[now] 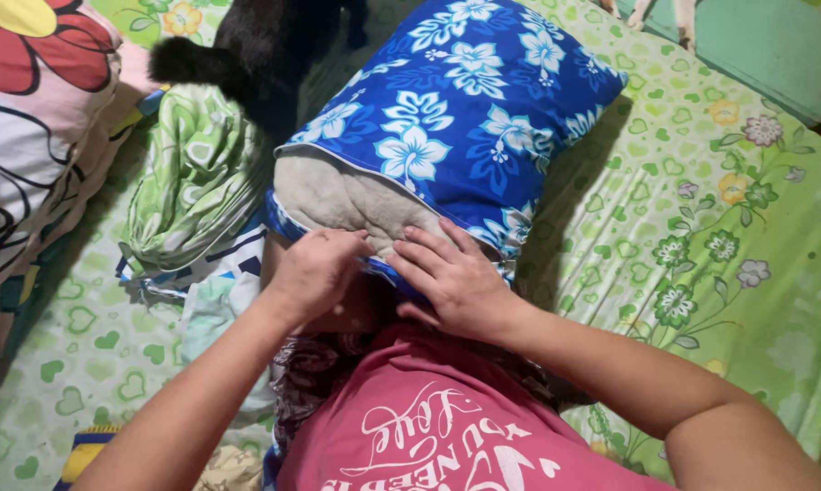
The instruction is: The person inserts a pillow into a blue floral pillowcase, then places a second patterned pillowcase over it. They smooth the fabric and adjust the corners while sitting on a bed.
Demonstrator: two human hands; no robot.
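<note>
Head cam, looking down: a plump pillow in a blue cotton case with white flowers (469,109) lies straight ahead of both hands, long axis running away toward the upper right. Its open end faces the person, with the grey inner pillow (347,195) poking out. Both hands sit right at that opening, about equally near. Left hand (317,270) is curled, fingers pinching the case edge. Right hand (451,277) is flatter, fingers spread on the hem, thumb tucked under. Everything's on a green floral bedsheet (701,227), with a crumpled green leafy cloth (192,182) off to the left.
</note>
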